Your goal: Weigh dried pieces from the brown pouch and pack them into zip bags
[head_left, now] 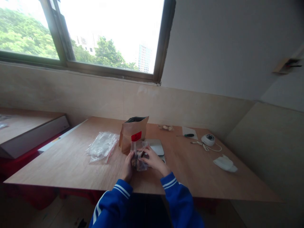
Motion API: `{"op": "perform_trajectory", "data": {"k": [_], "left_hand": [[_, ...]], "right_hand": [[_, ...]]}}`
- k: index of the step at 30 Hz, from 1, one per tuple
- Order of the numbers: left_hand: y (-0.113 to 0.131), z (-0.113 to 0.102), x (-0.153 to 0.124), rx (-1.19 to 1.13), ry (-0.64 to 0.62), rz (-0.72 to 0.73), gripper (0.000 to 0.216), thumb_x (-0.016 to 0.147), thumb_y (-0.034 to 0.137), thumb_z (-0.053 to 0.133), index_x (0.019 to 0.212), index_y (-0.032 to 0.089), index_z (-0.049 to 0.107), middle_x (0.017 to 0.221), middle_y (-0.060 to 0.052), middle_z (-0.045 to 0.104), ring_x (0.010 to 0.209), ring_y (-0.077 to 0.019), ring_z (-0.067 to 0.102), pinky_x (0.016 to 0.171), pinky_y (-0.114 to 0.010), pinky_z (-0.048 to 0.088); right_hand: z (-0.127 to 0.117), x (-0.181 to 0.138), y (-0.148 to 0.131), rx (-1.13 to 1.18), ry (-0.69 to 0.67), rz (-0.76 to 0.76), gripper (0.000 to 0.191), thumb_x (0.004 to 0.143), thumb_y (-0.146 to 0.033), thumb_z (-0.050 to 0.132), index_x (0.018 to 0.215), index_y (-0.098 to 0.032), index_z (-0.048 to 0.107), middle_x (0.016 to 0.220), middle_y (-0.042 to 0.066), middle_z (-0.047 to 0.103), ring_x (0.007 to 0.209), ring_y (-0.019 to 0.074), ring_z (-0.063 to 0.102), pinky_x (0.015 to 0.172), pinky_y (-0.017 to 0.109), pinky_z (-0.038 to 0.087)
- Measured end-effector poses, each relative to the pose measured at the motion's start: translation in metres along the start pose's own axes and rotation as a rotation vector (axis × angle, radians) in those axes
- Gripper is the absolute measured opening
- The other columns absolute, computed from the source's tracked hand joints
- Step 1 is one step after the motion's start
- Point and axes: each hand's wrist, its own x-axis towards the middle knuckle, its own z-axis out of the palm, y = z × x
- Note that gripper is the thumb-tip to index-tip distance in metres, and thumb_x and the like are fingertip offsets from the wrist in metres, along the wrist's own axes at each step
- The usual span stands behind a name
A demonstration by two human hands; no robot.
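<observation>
Both my hands hold a small clear plastic bag (138,155) with dark contents, low over the wooden table (71,164). My left hand (128,167) grips its left side with fingers curled. My right hand (154,161) pinches its right side near the top. Just behind the bag stands an open brown paper pouch (133,133) with a red label. A flat grey scale (155,146) lies to the right of the pouch, partly behind my right hand.
A pile of clear zip bags (102,146) lies left of the pouch. At the back right are a screwdriver (187,135), a white paper (190,131), a small white dome camera with cable (208,140) and a white cloth (225,163). A wall and window stand behind.
</observation>
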Motion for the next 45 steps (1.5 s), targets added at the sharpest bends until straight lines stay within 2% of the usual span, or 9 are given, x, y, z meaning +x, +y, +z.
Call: {"op": "perform_trajectory", "data": {"k": [9,14,22,27,32,35,38,41,45], "left_hand": [[0.006,0.003,-0.005,-0.042,0.019,-0.071,0.035,0.072,0.041,0.067,0.091,0.012,0.070,0.089,-0.009,0.075,0.088,-0.0246,0.069,0.083,-0.034,0.051],[0.012,0.007,-0.009,-0.110,0.068,-0.150,0.035,0.074,0.040,0.064,0.092,0.011,0.069,0.086,-0.009,0.075,0.086,-0.0251,0.070,0.081,-0.034,0.053],[0.009,0.003,-0.004,-0.129,0.128,-0.166,0.029,0.074,0.034,0.064,0.090,0.010,0.070,0.083,-0.010,0.075,0.081,-0.0241,0.071,0.078,-0.034,0.055],[0.010,0.001,-0.003,-0.149,0.126,-0.195,0.026,0.078,0.030,0.060,0.090,0.010,0.070,0.082,-0.010,0.075,0.073,-0.0207,0.071,0.068,-0.030,0.056],[0.012,0.002,-0.003,-0.134,0.147,-0.208,0.027,0.079,0.030,0.059,0.091,0.009,0.070,0.082,-0.011,0.074,0.075,-0.0229,0.071,0.068,-0.031,0.056],[0.013,0.004,-0.003,-0.125,0.146,-0.198,0.028,0.078,0.031,0.061,0.092,0.009,0.070,0.082,-0.011,0.074,0.076,-0.0225,0.071,0.071,-0.032,0.056],[0.014,0.005,-0.003,-0.120,0.132,-0.216,0.028,0.078,0.032,0.060,0.094,0.010,0.069,0.082,-0.010,0.074,0.073,-0.0228,0.070,0.069,-0.034,0.057],[0.015,0.004,-0.003,-0.118,0.134,-0.201,0.028,0.078,0.033,0.059,0.093,0.012,0.070,0.084,-0.010,0.074,0.077,-0.0235,0.070,0.072,-0.035,0.056],[0.015,0.000,-0.003,-0.147,0.138,-0.140,0.028,0.076,0.036,0.057,0.089,0.015,0.071,0.091,-0.010,0.074,0.088,-0.0237,0.069,0.083,-0.033,0.053]], "right_hand": [[-0.022,-0.012,-0.017,-0.013,0.080,-0.010,0.018,0.076,-0.024,0.070,0.094,-0.019,0.072,0.101,0.006,0.063,0.098,0.0203,0.063,0.087,0.036,0.052],[-0.041,-0.011,-0.038,0.045,0.069,-0.002,0.021,0.078,-0.035,0.067,0.091,-0.019,0.072,0.098,0.005,0.066,0.089,0.0188,0.066,0.075,0.031,0.056],[-0.066,0.060,-0.088,0.162,0.563,-0.179,0.030,0.083,-0.040,0.061,0.100,-0.017,0.067,0.101,0.007,0.070,0.089,0.0177,0.065,0.079,0.029,0.053],[-0.058,0.122,-0.085,0.082,0.522,-0.133,0.024,0.082,-0.035,0.061,0.094,-0.016,0.066,0.084,0.004,0.069,0.074,0.0150,0.062,0.069,0.026,0.050],[-0.039,0.136,-0.068,-0.199,0.409,-0.098,0.023,0.082,-0.030,0.063,0.102,-0.018,0.060,0.078,0.002,0.066,0.079,0.0187,0.059,0.078,0.031,0.046],[-0.031,0.128,-0.060,-0.425,0.387,-0.143,0.017,0.091,-0.032,0.052,0.097,-0.019,0.062,0.090,0.006,0.067,0.094,0.0229,0.055,0.090,0.040,0.039],[-0.027,0.119,-0.057,-0.519,0.334,-0.193,0.029,0.097,-0.034,0.041,0.097,-0.022,0.067,0.115,0.010,0.061,0.109,0.0255,0.049,0.096,0.044,0.035],[-0.026,0.107,-0.057,-0.441,0.399,-0.238,0.030,0.096,-0.034,0.040,0.111,-0.025,0.064,0.127,0.010,0.053,0.117,0.0257,0.046,0.100,0.045,0.034],[-0.032,0.079,-0.053,-0.058,0.363,-0.165,0.027,0.092,-0.029,0.040,0.100,-0.020,0.064,0.104,0.008,0.062,0.097,0.0202,0.058,0.087,0.035,0.047]]}}
